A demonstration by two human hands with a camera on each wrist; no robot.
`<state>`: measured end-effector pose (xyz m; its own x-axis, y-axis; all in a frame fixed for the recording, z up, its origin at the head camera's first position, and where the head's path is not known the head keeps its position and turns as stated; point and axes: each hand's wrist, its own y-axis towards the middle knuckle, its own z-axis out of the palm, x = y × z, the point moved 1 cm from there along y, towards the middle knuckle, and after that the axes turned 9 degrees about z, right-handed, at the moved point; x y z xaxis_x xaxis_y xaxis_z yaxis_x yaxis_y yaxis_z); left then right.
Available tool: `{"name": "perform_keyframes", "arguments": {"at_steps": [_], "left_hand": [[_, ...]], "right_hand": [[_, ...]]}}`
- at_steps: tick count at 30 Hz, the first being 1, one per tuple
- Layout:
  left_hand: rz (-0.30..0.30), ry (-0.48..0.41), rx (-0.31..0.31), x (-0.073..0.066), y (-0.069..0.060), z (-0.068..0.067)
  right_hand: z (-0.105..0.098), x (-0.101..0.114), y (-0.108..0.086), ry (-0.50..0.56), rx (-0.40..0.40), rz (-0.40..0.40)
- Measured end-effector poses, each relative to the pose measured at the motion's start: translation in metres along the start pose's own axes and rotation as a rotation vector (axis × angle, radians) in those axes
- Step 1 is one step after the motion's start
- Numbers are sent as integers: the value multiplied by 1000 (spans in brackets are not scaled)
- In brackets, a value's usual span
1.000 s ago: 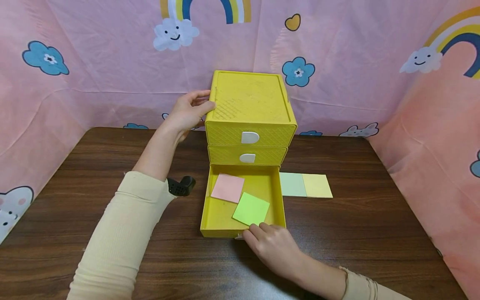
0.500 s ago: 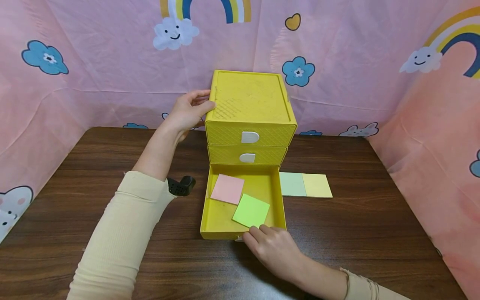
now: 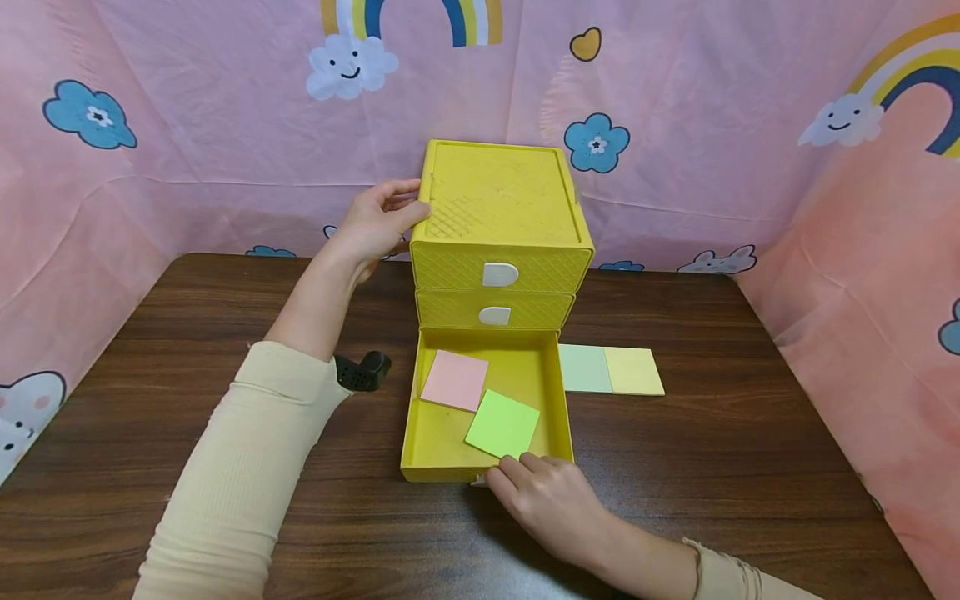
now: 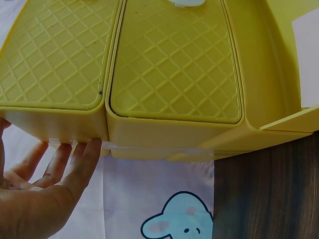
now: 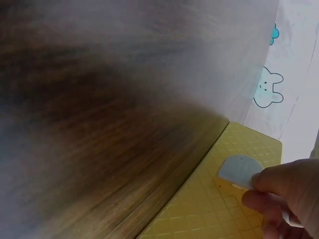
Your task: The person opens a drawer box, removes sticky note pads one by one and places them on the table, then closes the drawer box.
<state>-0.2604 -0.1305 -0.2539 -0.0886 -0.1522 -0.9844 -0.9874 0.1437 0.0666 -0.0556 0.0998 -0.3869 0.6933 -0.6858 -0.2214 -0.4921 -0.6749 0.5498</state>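
A yellow drawer unit (image 3: 498, 196) stands at the back middle of the table. Its bottom drawer (image 3: 525, 358) is pulled out, holding a pink sticky-note pad (image 3: 455, 379) and a bright green sticky-note pad (image 3: 502, 423). The two upper drawers are closed. My left hand (image 3: 378, 221) rests against the unit's upper left side, thumb at the top edge; extended fingers (image 4: 60, 167) touch the side in the left wrist view. At the drawer front, my right hand (image 3: 551, 504) pinches the white drawer handle (image 5: 240, 170) between thumb and fingers, as the right wrist view shows.
Right of the drawer, a mint sticky-note pad (image 3: 587, 368) and a pale yellow sticky-note pad (image 3: 634, 371) lie side by side on the dark wooden table (image 3: 712, 467). A pink patterned cloth (image 3: 675, 83) hangs behind and at both sides.
The bottom drawer has slid slightly further out toward me, together with my right hand and the pink and green pads inside. My left hand has stayed in place.
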Motion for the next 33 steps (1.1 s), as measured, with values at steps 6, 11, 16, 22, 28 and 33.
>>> {"name": "perform_keyframes", "arguments": {"at_steps": [6, 11, 16, 22, 28, 33], "left_hand": [[3, -13, -3, 0, 1, 0], [6, -18, -2, 0, 2, 1], [3, -4, 1, 0, 1, 0], [5, 2, 4, 0, 0, 0], [6, 5, -3, 0, 0, 0], [7, 11, -3, 0, -1, 0]], "right_hand": [[-1, 1, -1, -7, 0, -5], [-4, 1, -1, 9, -4, -7], [-5, -1, -1, 22, -29, -31], [-8, -1, 0, 11, -27, -38], [-15, -3, 5, 5, -42, -72], [-24, -7, 11, -6, -43, -111]]}}
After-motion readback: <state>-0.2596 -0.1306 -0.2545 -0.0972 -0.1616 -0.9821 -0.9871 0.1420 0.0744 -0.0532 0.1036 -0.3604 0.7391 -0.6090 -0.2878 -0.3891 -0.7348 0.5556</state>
